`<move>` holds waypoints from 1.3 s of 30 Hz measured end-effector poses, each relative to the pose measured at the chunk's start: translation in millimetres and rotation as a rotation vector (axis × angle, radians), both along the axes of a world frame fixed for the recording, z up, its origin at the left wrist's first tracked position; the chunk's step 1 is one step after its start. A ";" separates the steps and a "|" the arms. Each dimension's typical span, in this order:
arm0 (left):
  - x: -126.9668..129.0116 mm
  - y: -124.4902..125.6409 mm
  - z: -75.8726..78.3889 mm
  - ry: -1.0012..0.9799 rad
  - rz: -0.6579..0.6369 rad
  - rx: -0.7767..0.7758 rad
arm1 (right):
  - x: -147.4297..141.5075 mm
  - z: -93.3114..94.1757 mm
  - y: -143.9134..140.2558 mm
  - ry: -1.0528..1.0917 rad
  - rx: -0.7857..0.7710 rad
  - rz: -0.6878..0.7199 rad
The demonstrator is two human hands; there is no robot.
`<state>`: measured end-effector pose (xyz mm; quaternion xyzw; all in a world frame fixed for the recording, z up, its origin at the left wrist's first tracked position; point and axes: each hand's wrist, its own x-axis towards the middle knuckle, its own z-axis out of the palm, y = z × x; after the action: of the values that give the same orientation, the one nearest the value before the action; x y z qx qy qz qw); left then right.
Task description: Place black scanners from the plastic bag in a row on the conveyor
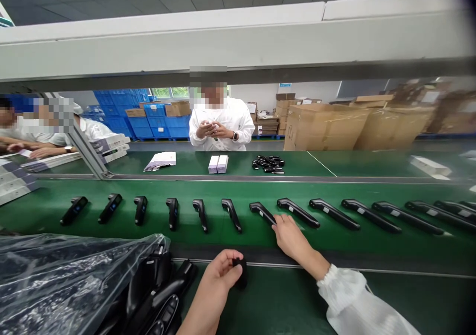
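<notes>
In the head view, my left hand [217, 280] pinches a small black piece [242, 274] between thumb and fingers, over the near bench edge. Its exact kind is not clear. My right hand [290, 236] reaches to the green belt, its fingers closed on the lower end of a black angled handheld device [262, 210]; the fingers cover that end. This device lies in a row of several like it, such as a black handheld device [231, 215] on its left and another black handheld device [297, 212] on its right.
A clear plastic bag [74, 280] with several black device bodies [159, 290] lies at the near left. Across the belt, a co-worker [221, 121] stands behind small white boxes [217, 164] and a pile of black parts [268, 164]. A metal post [84, 151] rises at left.
</notes>
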<state>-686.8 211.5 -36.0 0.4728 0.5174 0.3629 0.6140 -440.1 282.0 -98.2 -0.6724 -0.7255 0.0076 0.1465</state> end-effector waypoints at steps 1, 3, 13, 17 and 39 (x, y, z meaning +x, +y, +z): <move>-1.4 0.0 0.4 0.016 0.015 0.021 | 1.1 1.1 0.0 -0.005 0.017 -0.012; -3.8 -0.8 3.5 0.027 0.046 0.060 | -0.4 8.8 -6.2 0.020 0.080 -0.043; -20.5 -19.1 19.0 0.381 -0.055 0.459 | -67.0 77.8 -57.6 0.808 -0.258 0.486; -72.8 -19.9 13.9 1.135 0.006 0.669 | -52.6 49.7 -15.6 0.668 -0.091 0.280; -66.6 13.4 13.5 1.247 -0.137 0.526 | -88.0 27.6 -19.3 0.597 0.065 0.401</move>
<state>-753.4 224.9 -22.6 0.7589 0.6381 0.0966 0.0870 -528.1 262.8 -70.6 -0.4800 -0.7681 0.2090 0.3688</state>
